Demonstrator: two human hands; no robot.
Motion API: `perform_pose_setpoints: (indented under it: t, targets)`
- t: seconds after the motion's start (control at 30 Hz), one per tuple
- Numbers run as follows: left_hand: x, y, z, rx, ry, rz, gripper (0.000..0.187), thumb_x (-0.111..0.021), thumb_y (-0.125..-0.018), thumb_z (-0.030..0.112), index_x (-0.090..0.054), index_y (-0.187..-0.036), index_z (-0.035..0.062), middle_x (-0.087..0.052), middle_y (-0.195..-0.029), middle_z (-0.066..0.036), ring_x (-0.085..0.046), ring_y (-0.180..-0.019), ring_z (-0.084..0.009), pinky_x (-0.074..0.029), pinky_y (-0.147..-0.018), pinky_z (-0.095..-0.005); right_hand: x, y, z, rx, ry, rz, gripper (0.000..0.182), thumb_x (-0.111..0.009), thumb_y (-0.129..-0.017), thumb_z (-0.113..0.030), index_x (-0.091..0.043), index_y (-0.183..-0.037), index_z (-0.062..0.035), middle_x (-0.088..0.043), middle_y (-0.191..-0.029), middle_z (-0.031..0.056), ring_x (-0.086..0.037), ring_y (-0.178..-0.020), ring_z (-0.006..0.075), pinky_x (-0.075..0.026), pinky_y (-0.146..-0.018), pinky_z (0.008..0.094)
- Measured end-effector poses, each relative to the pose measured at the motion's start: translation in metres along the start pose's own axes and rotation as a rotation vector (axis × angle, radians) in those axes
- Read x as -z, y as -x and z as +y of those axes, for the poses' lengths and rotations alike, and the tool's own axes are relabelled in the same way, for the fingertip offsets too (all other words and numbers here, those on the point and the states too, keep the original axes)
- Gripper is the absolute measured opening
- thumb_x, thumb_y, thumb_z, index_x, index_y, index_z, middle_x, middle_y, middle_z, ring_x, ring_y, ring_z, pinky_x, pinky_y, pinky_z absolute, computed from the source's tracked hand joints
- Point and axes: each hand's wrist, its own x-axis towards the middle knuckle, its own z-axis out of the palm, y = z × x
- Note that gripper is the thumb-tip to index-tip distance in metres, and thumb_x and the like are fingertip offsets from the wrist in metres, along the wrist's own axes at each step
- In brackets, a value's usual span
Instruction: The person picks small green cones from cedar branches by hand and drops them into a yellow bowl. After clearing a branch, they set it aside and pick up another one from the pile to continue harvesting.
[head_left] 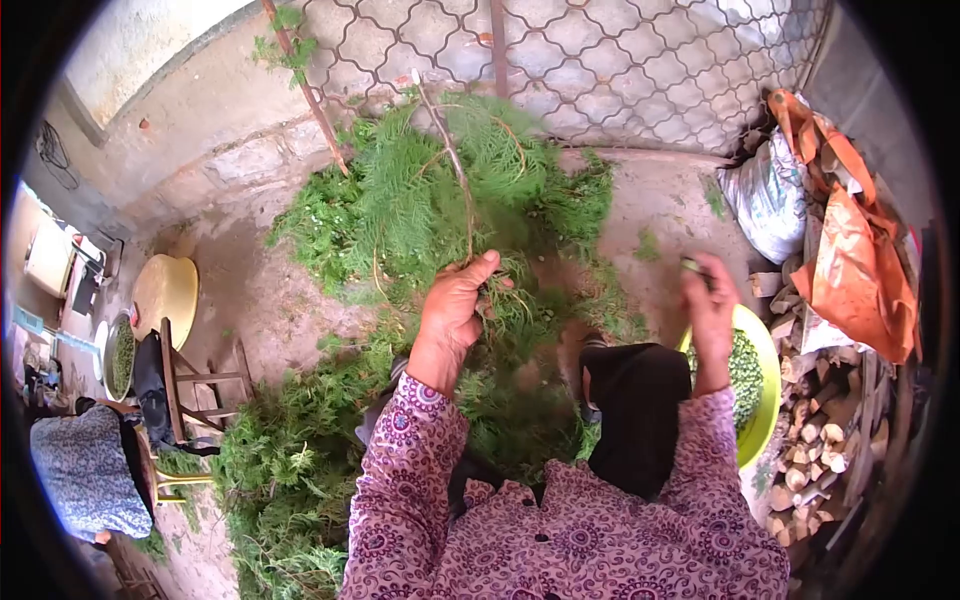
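Note:
My left hand [452, 312] is closed round the lower end of a leafy evergreen branch [455, 165], whose bare woody stem points away from me. Feathery green sprigs spread out on both sides of it. To the right, my right hand [712, 310] is raised, slightly blurred, its fingers bent round a small dark-and-green piece [692, 265] too small to name. Just beside that wrist stands a yellow-green basin [772, 400] holding many small green pieces [743, 375], partly hidden by my forearm and knee.
Cut evergreen foliage [290, 480] lies in heaps ahead and to the left. A metal lattice [600, 70] fronts the wall. Right are a white sack [768, 200], an orange bag [850, 275] and stacked firewood [815, 455]. Left, another person [90, 470] is near a wooden stool [205, 380].

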Motion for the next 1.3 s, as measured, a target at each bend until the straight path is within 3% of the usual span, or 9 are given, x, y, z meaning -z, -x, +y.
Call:
perform_pose_setpoints:
  t: [0.07,0.2,0.27,0.4,0.53,0.67,1.0,1.13,1.3]
  targets:
    - [0.001,0.004,0.004,-0.004,-0.012,-0.034,0.024,-0.064,-0.078,0.023,-0.054,-0.092,0.0067,-0.06,-0.079,-0.004,-0.058,-0.068,-0.0121,-0.035,-0.042,-0.0242,0.078,-0.01,0.055,0.085,0.098,0.113,0.021,-0.056,-0.079,-0.004,-0.056,-0.1,-0.0027,-0.057,-0.076,0.0022,-0.051,-0.061,0.0087,-0.042,-0.054,0.0215]
    - [0.005,0.008,0.006,0.013,0.019,-0.082,0.025,-0.064,-0.078,0.025,-0.056,-0.093,0.0061,-0.061,-0.082,-0.004,-0.057,-0.067,-0.0118,-0.036,-0.042,-0.0231,0.195,0.018,0.106,0.15,1.417,0.15,0.053,-0.069,-0.066,-0.022,-0.05,-0.112,-0.0023,-0.054,-0.106,0.0204,-0.052,-0.099,0.0332,-0.042,-0.085,0.0391]
    - [0.009,0.007,0.004,-0.002,0.047,-0.094,0.025,-0.063,-0.079,0.025,-0.056,-0.094,0.0057,-0.061,-0.082,-0.004,-0.056,-0.065,-0.0111,-0.036,-0.041,-0.023,0.242,0.035,0.136,-0.151,1.483,0.096,0.066,-0.071,-0.061,-0.031,-0.048,-0.116,-0.0024,-0.047,-0.118,0.0223,-0.046,-0.107,0.0349,-0.039,-0.09,0.0414]
    - [0.012,0.008,-0.002,-0.022,0.119,-0.105,0.022,-0.062,-0.08,0.023,-0.056,-0.093,0.0053,-0.061,-0.079,-0.004,-0.056,-0.062,-0.0109,-0.036,-0.04,-0.0213,0.201,0.028,0.109,-0.341,1.192,-0.104,0.039,-0.06,-0.071,-0.032,-0.061,-0.091,0.0008,-0.062,-0.089,0.0197,-0.059,-0.086,0.0313,-0.043,-0.081,0.0353]
    - [0.01,0.007,-0.015,-0.013,0.087,-0.083,0.022,-0.063,-0.079,0.023,-0.056,-0.09,0.0057,-0.061,-0.079,-0.005,-0.056,-0.064,-0.0118,-0.037,-0.042,-0.0216,0.091,0.014,0.062,0.005,0.744,-0.179,0.031,-0.058,-0.076,-0.024,-0.061,-0.094,0.0009,-0.063,-0.087,0.0169,-0.061,-0.08,0.0239,-0.046,-0.071,0.0309]
    - [0.007,0.004,-0.032,0.019,0.021,-0.075,0.02,-0.059,-0.082,0.023,-0.056,-0.09,0.0053,-0.061,-0.075,-0.004,-0.056,-0.063,-0.0113,-0.037,-0.047,-0.0239,-0.012,0.006,0.023,-0.056,0.384,-0.408,0.036,-0.057,-0.08,-0.029,-0.059,-0.104,-0.0015,-0.061,-0.098,0.0125,-0.058,-0.089,0.0195,-0.045,-0.077,0.0286]
    - [0.004,0.003,-0.06,-0.266,-0.481,-0.204,0.014,-0.059,-0.081,0.013,-0.059,-0.079,-0.0007,-0.051,-0.061,0.003,-0.041,-0.055,-0.0056,-0.034,-0.049,-0.024,-0.153,0.004,-0.012,-0.11,0.133,-0.614,0.079,-0.065,-0.075,-0.036,-0.026,-0.13,0.0047,-0.044,-0.121,0.0235,-0.051,-0.103,0.0222,-0.041,-0.087,0.0307]
    - [0.004,0.001,-0.06,-0.39,-0.7,-0.202,0.021,-0.058,-0.082,0.017,-0.058,-0.072,-0.001,-0.047,-0.058,0.002,-0.038,-0.053,-0.0056,-0.033,-0.048,-0.0243,-0.153,-0.003,-0.003,-0.076,0.454,-0.564,0.068,-0.062,-0.071,-0.028,-0.036,-0.126,0.0039,-0.06,-0.088,0.0184,-0.058,-0.075,0.0226,-0.046,-0.069,0.0316]
    - [-0.003,0.02,-0.037,-0.357,-0.822,-0.314,0.027,-0.06,-0.081,0.024,-0.059,-0.073,-0.0021,-0.049,-0.058,0.0,-0.04,-0.053,-0.0061,-0.035,-0.047,-0.0245,-0.143,-0.002,0.001,-0.107,0.485,-0.544,0.059,-0.057,-0.071,-0.02,-0.04,-0.121,0.0046,-0.058,-0.077,0.0158,-0.055,-0.066,0.0213,-0.045,-0.062,0.0317]
